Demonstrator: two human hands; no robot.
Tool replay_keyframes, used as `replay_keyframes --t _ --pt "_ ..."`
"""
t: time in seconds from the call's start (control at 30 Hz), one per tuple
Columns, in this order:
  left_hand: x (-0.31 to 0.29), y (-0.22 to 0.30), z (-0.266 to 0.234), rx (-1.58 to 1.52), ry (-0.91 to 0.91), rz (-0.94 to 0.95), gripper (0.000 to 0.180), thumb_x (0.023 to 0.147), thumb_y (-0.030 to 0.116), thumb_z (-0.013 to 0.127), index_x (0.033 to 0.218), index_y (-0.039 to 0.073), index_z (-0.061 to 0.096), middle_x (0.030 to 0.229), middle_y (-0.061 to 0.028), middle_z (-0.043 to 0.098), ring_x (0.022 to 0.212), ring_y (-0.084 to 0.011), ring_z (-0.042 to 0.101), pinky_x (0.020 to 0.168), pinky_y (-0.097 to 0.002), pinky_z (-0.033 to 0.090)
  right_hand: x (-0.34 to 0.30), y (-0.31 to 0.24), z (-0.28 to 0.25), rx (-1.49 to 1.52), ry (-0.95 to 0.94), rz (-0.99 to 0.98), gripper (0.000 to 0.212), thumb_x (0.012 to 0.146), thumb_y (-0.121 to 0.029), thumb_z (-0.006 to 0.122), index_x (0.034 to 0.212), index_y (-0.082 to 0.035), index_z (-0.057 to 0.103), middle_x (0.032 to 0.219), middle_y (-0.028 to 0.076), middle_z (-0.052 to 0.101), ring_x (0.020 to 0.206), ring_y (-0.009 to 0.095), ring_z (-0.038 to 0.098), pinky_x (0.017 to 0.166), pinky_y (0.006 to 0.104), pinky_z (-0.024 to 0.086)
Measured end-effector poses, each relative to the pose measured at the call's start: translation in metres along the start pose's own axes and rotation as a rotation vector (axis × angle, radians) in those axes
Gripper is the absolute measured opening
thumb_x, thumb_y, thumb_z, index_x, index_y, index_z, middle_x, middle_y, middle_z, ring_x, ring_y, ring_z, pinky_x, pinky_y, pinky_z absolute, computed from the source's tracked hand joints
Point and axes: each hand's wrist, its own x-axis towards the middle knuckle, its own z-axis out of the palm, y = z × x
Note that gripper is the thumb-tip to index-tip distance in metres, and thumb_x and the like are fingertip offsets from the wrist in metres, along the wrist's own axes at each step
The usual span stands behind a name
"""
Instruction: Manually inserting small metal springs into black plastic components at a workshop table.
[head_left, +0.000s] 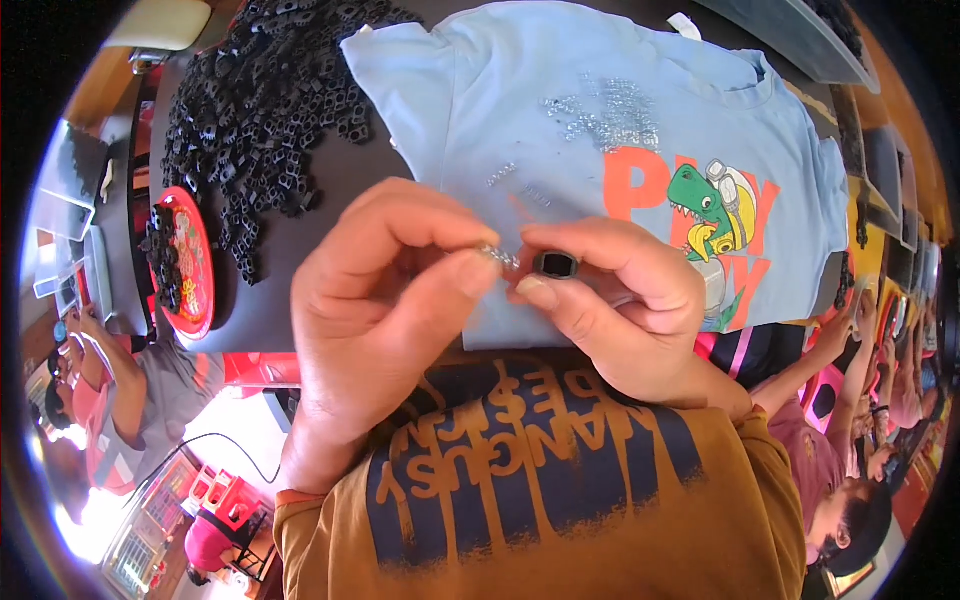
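Observation:
Between the thumb and index finger of my left hand (385, 295) are pinched small shiny metal springs (502, 257), their ends pointing right. My right hand (635, 295) grips a small black plastic piece (556, 265) with an oval opening, close to the springs. Its thumb and index fingertip nearly touch the springs. Both hands are raised over the near edge of a light blue T-shirt (450, 130) spread flat on the table. A scattered pile of springs (620, 110) lies on the shirt, with a few loose ones nearer my hands.
A large heap of black plastic pieces (275, 90) covers the dark table (335, 190) at the far left. A red patterned plate (200, 265) holds more black pieces. Clear plastic bins (790, 40) stand at the far right. Other people sit at both sides.

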Motion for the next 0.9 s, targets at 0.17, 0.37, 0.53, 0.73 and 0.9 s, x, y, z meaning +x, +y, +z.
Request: replay_keyframes --t 0.17,0.37,0.53,0.73,0.9 --pt "-0.002 0.010 -0.002 0.203 0.005 0.067 0.007 0.077 -0.001 0.058 0.084 -0.001 0.060 0.087 -0.0083 0.056 0.081 -0.0135 0.051 0.073 -0.0236 0.039 0.005 0.000 0.002 -0.163 -0.022 -0.142 0.026 0.075 0.005 0.066 0.101 0.001 0.064 0.082 0.011 0.065 0.067 0.015 0.063 0.057 0.0247 0.047" --pt "-0.008 0.008 -0.017 0.336 -0.026 0.159 0.012 0.075 -0.004 0.061 0.086 -0.001 0.062 0.089 -0.0104 0.057 0.079 -0.0142 0.052 0.070 -0.0232 0.040 0.012 -0.005 0.007 -0.365 -0.153 -0.245 0.025 0.073 0.002 0.067 0.098 0.000 0.064 0.081 0.012 0.065 0.065 0.022 0.064 0.056 0.0287 0.048" --pt "-0.010 -0.002 -0.027 0.469 -0.053 0.383 0.018 0.071 -0.005 0.067 0.087 0.002 0.065 0.083 -0.0105 0.060 0.069 -0.0178 0.057 0.057 -0.0258 0.044 0.012 -0.010 0.013 -0.584 -0.211 -0.253 0.026 0.071 0.004 0.068 0.097 0.000 0.065 0.088 0.013 0.067 0.073 0.025 0.066 0.063 0.0305 0.051" --pt "-0.028 -0.017 -0.039 0.823 0.012 0.699 0.035 0.056 0.005 0.069 0.091 0.003 0.067 0.090 -0.0064 0.062 0.061 -0.0164 0.055 0.056 -0.0302 0.041 0.010 -0.004 0.020 -0.487 -0.316 -0.099 0.025 0.073 0.005 0.068 0.097 0.002 0.064 0.087 0.013 0.066 0.074 0.023 0.065 0.065 0.0287 0.049" --pt "-0.043 -0.014 -0.048 1.167 0.050 0.772 0.034 0.060 0.007 0.066 0.095 0.003 0.068 0.097 -0.0060 0.063 0.059 -0.0149 0.054 0.059 -0.0283 0.041 0.009 0.001 0.032 -0.399 -0.276 0.009 0.024 0.074 0.006 0.068 0.097 0.003 0.064 0.084 0.012 0.066 0.072 0.020 0.063 0.063 0.0267 0.048"
